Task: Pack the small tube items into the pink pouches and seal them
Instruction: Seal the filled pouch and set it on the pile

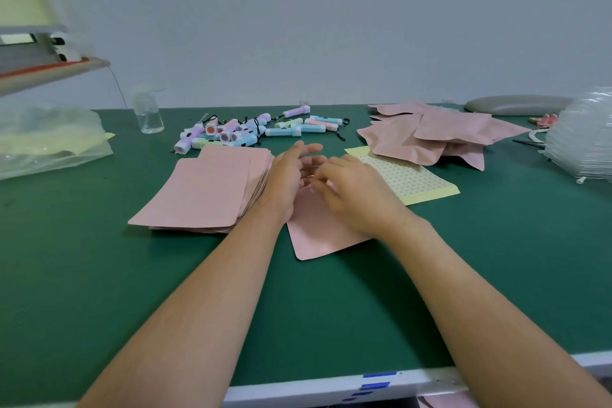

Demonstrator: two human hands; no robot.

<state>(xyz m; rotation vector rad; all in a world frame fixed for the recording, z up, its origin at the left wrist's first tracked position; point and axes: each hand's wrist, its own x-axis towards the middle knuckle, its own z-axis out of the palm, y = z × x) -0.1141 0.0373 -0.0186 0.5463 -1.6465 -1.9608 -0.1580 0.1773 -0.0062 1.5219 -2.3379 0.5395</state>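
A single flat pink pouch [318,235] lies on the green table [132,291] in front of me. My left hand [291,172] rests at its upper left with fingers straight and spread. My right hand [347,189] covers the pouch's top edge with fingers bent, blurred; whether it pinches the pouch cannot be made out. A stack of empty pink pouches [205,189] sits to the left. Several pastel tube items [245,131] with black cords lie in a loose heap further back. A pile of bulging pink pouches [430,134] lies at the right.
A yellow dotted sheet [410,179] lies just right of my hands. A clear bottle [149,113] and a crumpled plastic bag [49,139] are at the left. Stacked clear plastic [586,136] and a grey pad [516,105] stand at the far right. The table's white front edge [331,387] runs below.
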